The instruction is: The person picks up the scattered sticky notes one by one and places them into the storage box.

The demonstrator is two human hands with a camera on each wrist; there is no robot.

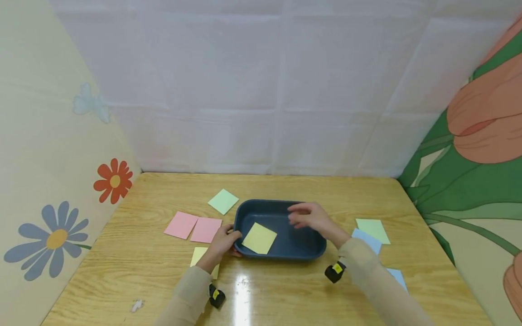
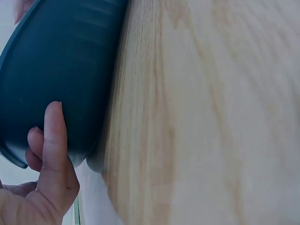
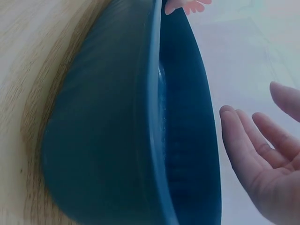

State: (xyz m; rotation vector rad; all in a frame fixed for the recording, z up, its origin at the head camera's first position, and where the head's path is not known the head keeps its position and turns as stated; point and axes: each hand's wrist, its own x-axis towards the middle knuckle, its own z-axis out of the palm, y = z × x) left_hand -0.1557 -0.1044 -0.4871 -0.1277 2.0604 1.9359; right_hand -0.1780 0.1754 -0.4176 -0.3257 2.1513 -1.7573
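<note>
A dark blue-green rectangular basin (image 1: 293, 242) with rounded corners stands on the wooden table. In it lies a yellow sticky note (image 1: 259, 238), toward the left end. My left hand (image 1: 222, 241) grips the basin's left end, thumb at the rim and fingers against the outer wall, as the left wrist view shows on the basin wall (image 2: 61, 61). Over the basin's right part hovers my right hand (image 1: 313, 219), fingers loosely bent and holding nothing. In the right wrist view that hand (image 3: 267, 159) is apart from the rim, thumb spread from the fingers.
Left of the basin lie two pink notes (image 1: 206, 230), a green note (image 1: 223, 201) and a yellow note (image 1: 198, 254) partly under my left forearm. To the right are another green note (image 1: 374, 230) and blue notes (image 1: 368, 240), partly covered by my right sleeve. A white cloth (image 1: 261, 113) hangs behind.
</note>
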